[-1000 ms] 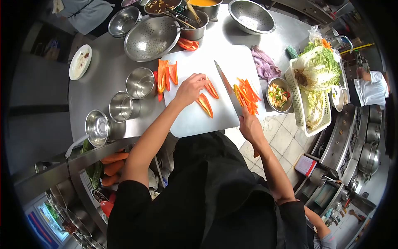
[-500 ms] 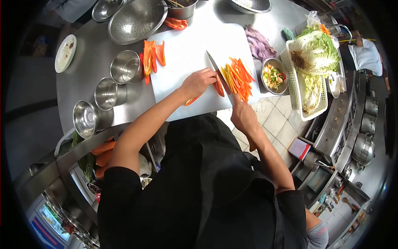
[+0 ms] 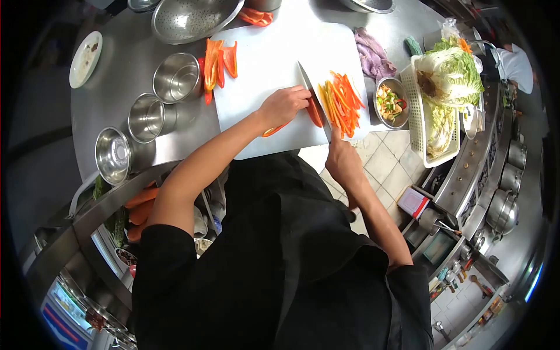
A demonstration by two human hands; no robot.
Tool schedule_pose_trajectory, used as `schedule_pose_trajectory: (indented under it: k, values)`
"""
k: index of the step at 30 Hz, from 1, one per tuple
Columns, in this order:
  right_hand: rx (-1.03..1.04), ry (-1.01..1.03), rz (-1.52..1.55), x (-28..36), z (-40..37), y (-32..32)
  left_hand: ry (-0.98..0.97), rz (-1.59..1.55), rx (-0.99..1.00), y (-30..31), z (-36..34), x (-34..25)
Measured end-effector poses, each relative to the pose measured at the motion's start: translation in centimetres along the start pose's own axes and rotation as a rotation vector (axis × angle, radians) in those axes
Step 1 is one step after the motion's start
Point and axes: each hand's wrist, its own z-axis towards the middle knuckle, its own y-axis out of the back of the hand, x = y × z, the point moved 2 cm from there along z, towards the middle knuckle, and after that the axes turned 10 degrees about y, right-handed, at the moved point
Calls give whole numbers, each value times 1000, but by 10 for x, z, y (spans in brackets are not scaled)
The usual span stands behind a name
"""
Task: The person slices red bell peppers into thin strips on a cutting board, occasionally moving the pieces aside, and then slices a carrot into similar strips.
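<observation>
On the white cutting board [image 3: 256,64], my left hand [image 3: 284,106] presses its curled fingertips on a red pepper piece [image 3: 315,114]. My right hand [image 3: 344,158] is closed round the handle of a knife [image 3: 312,88]. The blade lies along the right side of that piece, its tip pointing away from me. Right of the blade is a pile of thin red and orange pepper strips [image 3: 345,105]. Another pepper piece [image 3: 273,130] shows partly under my left wrist. Larger pepper pieces [image 3: 213,65] rest at the board's left edge.
Several steel bowls [image 3: 177,77] stand left of the board, with a colander [image 3: 195,20] behind. A bowl of chopped vegetables [image 3: 391,104] and a white basket [image 3: 418,119] with a cabbage [image 3: 452,73] stand right. A purple cloth [image 3: 373,55] lies near the board.
The view has shifted slightly, so the board and bowls appear higher. Both hands keep nearly the same place at the pepper piece and knife. The grey sleeve at lower right is out of view.
</observation>
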Motion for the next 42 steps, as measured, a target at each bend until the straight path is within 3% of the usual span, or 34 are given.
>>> schedule_pose_trajectory:
  k: [1,3,8,10,11,13,14,17,21,22,23,26,27,31,35,38,42]
  values:
    - [8,1,0,-8,7,-15,7,-3,0,3,0,0]
    - [-244,197,15,-20,30,-31,12,-54,-77,6,1,-5]
    - [-78,152,-15,-3,32,8,71,-147,13,0,2,-2]
    - [-37,71,-22,5,5,8,37,-65,-62,0,2,0]
    - [82,-64,-79,7,0,1,44,-69,-63,-1,0,1]
    - [6,-59,-20,-2,9,-26,26,-50,-36,-3,-2,4]
    - [-112,48,-32,-5,15,-33,24,-54,-27,-4,-4,2]
    - [-130,137,-42,-6,44,-19,37,-73,-26,0,-5,-2]
    - [-32,32,-53,21,5,10,89,-53,-9,-1,-1,2]
    - [124,-96,-45,19,-1,7,83,-72,-22,-2,-3,2]
    - [134,-97,-46,15,-2,-5,91,-78,-21,-4,-5,2]
    - [-91,-7,-12,-2,15,-39,37,-33,-106,-1,-5,-1]
    - [-218,111,-30,-9,29,-42,37,-38,-144,3,-1,-2]
    - [-120,103,-36,0,38,-10,102,15,-61,1,-3,-2]
    - [85,-51,-47,8,2,-12,54,-44,-134,-1,-3,1]
    - [-179,59,-14,-2,19,-41,49,7,-125,0,-5,1]
    - [-118,144,10,1,46,-13,19,28,-138,2,2,2]
